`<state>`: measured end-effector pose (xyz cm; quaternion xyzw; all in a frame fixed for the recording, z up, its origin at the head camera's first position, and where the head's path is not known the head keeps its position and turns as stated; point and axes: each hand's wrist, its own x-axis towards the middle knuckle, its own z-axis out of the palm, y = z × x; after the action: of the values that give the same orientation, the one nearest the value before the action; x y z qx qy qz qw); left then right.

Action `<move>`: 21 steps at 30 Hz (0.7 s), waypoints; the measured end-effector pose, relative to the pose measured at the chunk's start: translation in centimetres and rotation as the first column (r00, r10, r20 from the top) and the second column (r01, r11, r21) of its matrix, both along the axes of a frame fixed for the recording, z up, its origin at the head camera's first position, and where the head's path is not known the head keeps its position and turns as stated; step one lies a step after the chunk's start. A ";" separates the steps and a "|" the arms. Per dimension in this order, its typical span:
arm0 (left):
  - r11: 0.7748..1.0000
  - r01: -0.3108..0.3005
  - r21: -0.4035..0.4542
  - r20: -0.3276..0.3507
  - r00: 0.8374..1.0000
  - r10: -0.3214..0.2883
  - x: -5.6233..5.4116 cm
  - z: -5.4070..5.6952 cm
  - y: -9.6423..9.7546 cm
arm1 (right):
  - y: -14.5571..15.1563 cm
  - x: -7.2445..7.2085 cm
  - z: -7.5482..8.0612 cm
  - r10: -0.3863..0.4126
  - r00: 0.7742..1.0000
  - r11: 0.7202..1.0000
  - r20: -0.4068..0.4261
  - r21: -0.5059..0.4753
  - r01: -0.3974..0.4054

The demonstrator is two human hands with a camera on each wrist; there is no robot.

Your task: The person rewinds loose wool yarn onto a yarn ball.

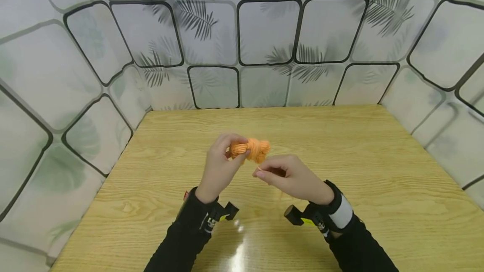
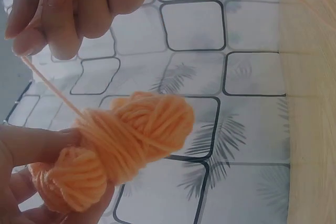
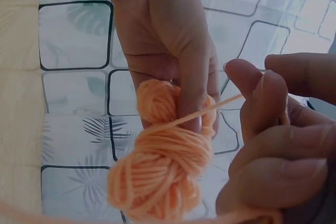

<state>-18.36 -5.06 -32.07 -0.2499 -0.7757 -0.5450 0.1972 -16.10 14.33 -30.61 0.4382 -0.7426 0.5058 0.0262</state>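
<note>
A small skein of orange yarn, wrapped round its middle, is held up above the table. My left hand grips one end of it between thumb and fingers. In the left wrist view the skein tilts up to the right, with the left thumb on its near end. A taut strand runs from the wraps to my right hand, whose thumb and fingertip pinch it. The right wrist view shows that strand between the skein and the pinching right fingers. More yarn trails from the right hand.
Below the hands lies a wooden table. A pale curtain with dark rounded outlines and leaf prints stands round its back and sides. A small red thing shows beside the left sleeve. Each wrist wears a black camera mount.
</note>
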 end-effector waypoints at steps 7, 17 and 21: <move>0.984 0.012 -0.175 -0.007 1.000 -0.013 0.1 -0.1 0.0 | 1.1 0.0 0.7 -0.058 0.998 0.998 -0.039 -0.038 0.056; 0.933 0.138 -0.333 0.057 0.990 -0.126 0.5 0.3 0.1 | 3.1 0.0 1.3 -0.181 0.983 0.982 -0.029 -0.067 0.179; 0.908 0.205 -0.366 0.107 0.978 -0.177 0.6 0.3 0.0 | 3.7 -0.1 1.5 -0.225 0.974 0.971 -0.009 -0.086 0.223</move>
<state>-17.75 -5.05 -31.73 -0.3380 -0.8439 -0.4117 0.0636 -16.15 18.07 -29.13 0.3548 -0.7649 0.5265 0.1087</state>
